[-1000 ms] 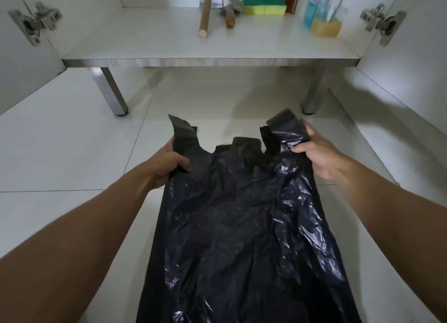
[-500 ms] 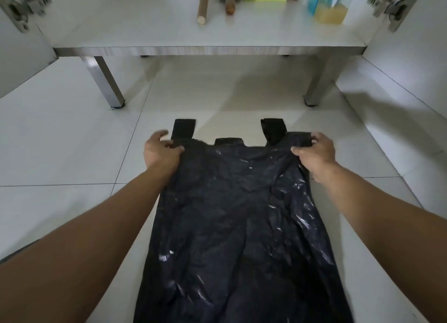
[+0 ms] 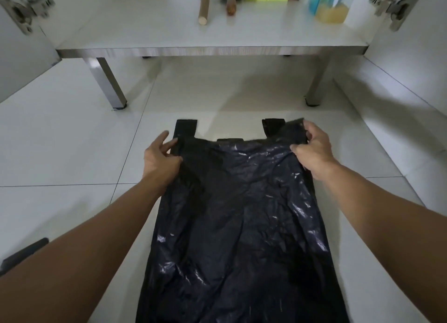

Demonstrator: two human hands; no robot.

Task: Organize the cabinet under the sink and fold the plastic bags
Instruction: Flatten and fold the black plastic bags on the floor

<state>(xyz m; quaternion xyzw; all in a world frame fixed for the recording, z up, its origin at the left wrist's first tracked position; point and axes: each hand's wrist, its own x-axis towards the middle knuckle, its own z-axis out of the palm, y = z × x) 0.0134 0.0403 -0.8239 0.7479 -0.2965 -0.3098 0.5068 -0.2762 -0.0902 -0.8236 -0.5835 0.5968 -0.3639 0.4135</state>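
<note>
On white tiled floor [image 3: 72, 133]: black crinkled plastic bag [image 3: 242, 213], light, limp, slippery. Left hand [image 3: 160, 156] presses flat, fingers loose; right hand [image 3: 312, 150] pinches far-right corner. Best grip: handle corners.

Single view only: head-worn wide-angle camera, looking forward and steeply down from above the person's forearms. Both arms enter from the bottom corners and converge toward frame centre. The left hand [image 3: 160, 156] and right hand [image 3: 313, 149] sit mid-frame, close to the lens. Nearer the camera than the fingers [image 3: 169, 144], the black plastic bag [image 3: 239, 226] fills the lower centre and runs off the bottom edge. Beyond the fingers the tiled floor [image 3: 60, 141] recedes to the cabinet shelf [image 3: 210, 49] across the top, its back cut off by the frame. Straight edges bow outward near the borders. No second view, so no overlap to record.
</note>
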